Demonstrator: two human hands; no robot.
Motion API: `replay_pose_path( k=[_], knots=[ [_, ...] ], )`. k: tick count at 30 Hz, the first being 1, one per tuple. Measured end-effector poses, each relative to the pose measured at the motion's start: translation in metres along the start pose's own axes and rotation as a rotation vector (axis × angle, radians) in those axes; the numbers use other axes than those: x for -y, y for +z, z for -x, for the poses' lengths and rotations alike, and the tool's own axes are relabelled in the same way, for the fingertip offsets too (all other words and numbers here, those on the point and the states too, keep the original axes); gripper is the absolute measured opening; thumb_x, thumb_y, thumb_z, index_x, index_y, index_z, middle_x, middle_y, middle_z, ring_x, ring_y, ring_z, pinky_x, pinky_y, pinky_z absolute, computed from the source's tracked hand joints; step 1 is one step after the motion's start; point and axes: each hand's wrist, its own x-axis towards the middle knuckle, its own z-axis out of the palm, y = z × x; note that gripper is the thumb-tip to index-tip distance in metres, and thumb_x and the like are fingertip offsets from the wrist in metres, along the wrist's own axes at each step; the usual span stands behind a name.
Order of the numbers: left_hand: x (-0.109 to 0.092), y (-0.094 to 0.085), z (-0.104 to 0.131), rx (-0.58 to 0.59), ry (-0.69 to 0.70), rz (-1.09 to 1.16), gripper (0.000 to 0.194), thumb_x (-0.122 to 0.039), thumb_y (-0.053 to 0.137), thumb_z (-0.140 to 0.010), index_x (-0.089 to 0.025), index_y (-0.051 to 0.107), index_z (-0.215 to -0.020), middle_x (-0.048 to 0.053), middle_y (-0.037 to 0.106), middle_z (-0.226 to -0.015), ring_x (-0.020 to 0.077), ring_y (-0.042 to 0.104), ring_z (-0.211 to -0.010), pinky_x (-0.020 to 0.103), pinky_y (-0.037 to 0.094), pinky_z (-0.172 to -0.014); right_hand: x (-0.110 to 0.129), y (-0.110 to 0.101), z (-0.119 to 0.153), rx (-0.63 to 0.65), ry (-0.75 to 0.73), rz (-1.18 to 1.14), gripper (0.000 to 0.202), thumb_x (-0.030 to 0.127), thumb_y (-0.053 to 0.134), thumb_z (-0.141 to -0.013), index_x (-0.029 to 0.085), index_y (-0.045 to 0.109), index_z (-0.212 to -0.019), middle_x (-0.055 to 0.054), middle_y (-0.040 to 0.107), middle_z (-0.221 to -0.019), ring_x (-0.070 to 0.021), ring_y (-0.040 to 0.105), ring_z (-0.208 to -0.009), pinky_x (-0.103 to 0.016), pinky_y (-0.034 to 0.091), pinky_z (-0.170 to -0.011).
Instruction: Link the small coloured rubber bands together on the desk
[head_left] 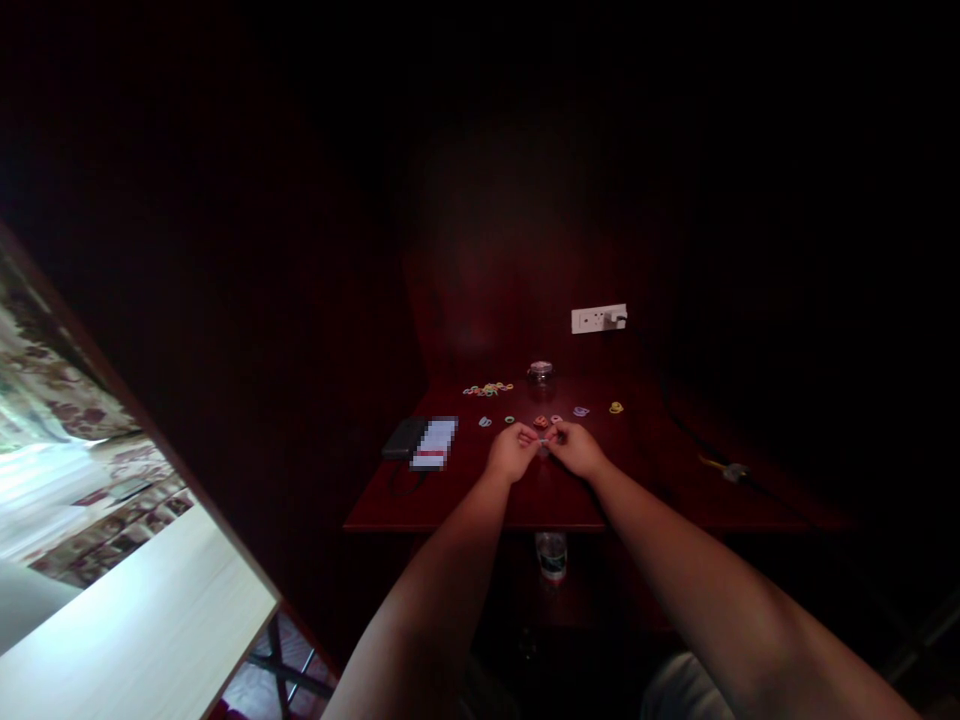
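Observation:
Over the dark red desk point(465, 505), my left hand point(514, 451) and my right hand point(576, 449) meet fingertip to fingertip. Both are closed in a pinch around a small pale item point(544, 441), too small to name. Just beyond the fingers lie an orange-red cluster of small rings point(541, 422) and a pink ring point(556, 419). A green ring point(510, 420) and light blue rings point(485, 422) sit to the left. Purple rings point(581, 411) and yellow rings point(616, 407) are to the right. A mixed pile of colored rings point(489, 389) lies farther back.
A round clear container point(540, 373) stands at the back. At left are a lit phone point(434, 443) and a dark case point(403, 438). A cable with a connector point(735, 473) lies at right. A wall socket point(598, 319) is behind, a plastic bottle point(552, 556) below.

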Motion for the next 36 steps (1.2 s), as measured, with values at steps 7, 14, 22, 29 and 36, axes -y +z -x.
replay_pose_path(
  k=[7,14,22,29,36],
  knots=[
    [-0.0035,0.0006,0.0011,0.007,-0.001,0.007,0.01,-0.013,0.065,-0.068,-0.012,0.059,-0.076,0.001,0.061,-0.07,0.0067,0.053,-0.058,0.019,0.045,-0.059,-0.0039,0.0017,-0.0016,0.003,0.005,-0.026,0.007,0.021,0.055,-0.067,0.014,0.057,-0.066,-0.002,0.058,-0.063,-0.0112,0.05,-0.057,-0.024,0.041,-0.057],
    [-0.0051,-0.0001,0.0016,0.024,-0.01,-0.002,0.012,-0.01,0.066,-0.066,-0.011,0.06,-0.077,0.002,0.061,-0.07,0.0064,0.053,-0.058,0.018,0.044,-0.058,-0.0062,0.0039,-0.0024,-0.011,0.001,-0.048,0.006,0.018,0.054,-0.065,0.014,0.056,-0.069,-0.001,0.057,-0.064,-0.0107,0.05,-0.057,-0.023,0.041,-0.056],
    [-0.0048,0.0007,0.0007,0.031,-0.015,0.023,0.011,-0.01,0.065,-0.067,-0.011,0.06,-0.077,0.002,0.062,-0.07,0.0065,0.054,-0.058,0.018,0.045,-0.058,-0.004,0.0016,-0.0013,0.01,-0.018,-0.051,0.009,0.02,0.053,-0.065,0.014,0.06,-0.069,0.0,0.055,-0.061,-0.0111,0.049,-0.054,-0.023,0.038,-0.054],
    [-0.0032,0.0011,0.0004,0.03,-0.024,0.036,0.009,-0.012,0.064,-0.07,-0.011,0.059,-0.077,0.003,0.062,-0.07,0.008,0.056,-0.062,0.021,0.047,-0.063,-0.0021,0.0002,-0.0004,0.004,-0.032,-0.051,0.014,0.024,0.055,-0.068,0.014,0.063,-0.073,0.0,0.055,-0.062,-0.011,0.048,-0.055,-0.023,0.038,-0.055],
    [-0.0073,-0.0011,0.0008,0.009,-0.028,0.007,0.007,-0.015,0.06,-0.075,-0.011,0.06,-0.081,0.005,0.063,-0.074,0.0095,0.057,-0.064,0.022,0.047,-0.064,0.0015,-0.002,0.001,0.026,-0.002,0.002,0.02,0.032,0.056,-0.072,0.013,0.061,-0.068,-0.001,0.057,-0.061,-0.0109,0.049,-0.054,-0.023,0.038,-0.056]
  ],
)
